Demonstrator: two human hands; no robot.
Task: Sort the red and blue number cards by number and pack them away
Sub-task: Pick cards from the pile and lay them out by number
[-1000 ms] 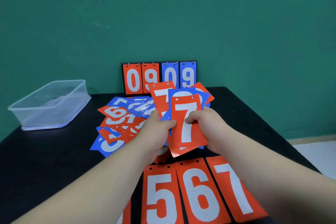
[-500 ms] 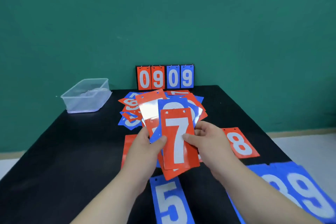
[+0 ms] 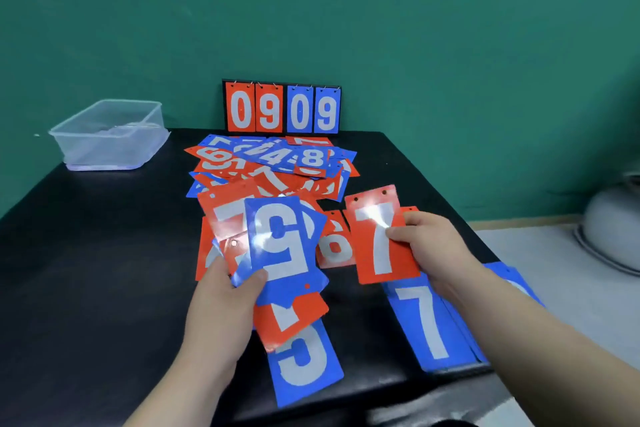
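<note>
A black counter against a green wall carries a half-finished sorting job. A clear plastic tub stands at the far left corner, its contents too faint to make out. At the back edge a small scoreboard stands upright, reading 0 9 in red and 0 9 in blue. Just in front of it lies a loose heap of cards, red and blue overlapping at all angles.

Nearer the person, the left hand grips a fan of cards from below, with the thumb pressed on the blue one on top and the fingers curled behind. On the counter lie a blue 7 pile to the right, a blue 5 card partly under the fan, and a red 6 card beside it. The right hand pinches a red 7 card by its right edge, thumb on the face, between the red 6 and the blue 7s. Whether it is clear of the counter cannot be told.

Glare on the faces suggests thin, glossy plastic: light, fairly stiff and apt to slide, so the fan could spill if the thumb eases. The sound hold looks to be a long edge, with the thumb on the face and fingers beneath. A card lying flat would probably need lifting by a corner. Small punched holes mark the top edge of the red 7.
</note>
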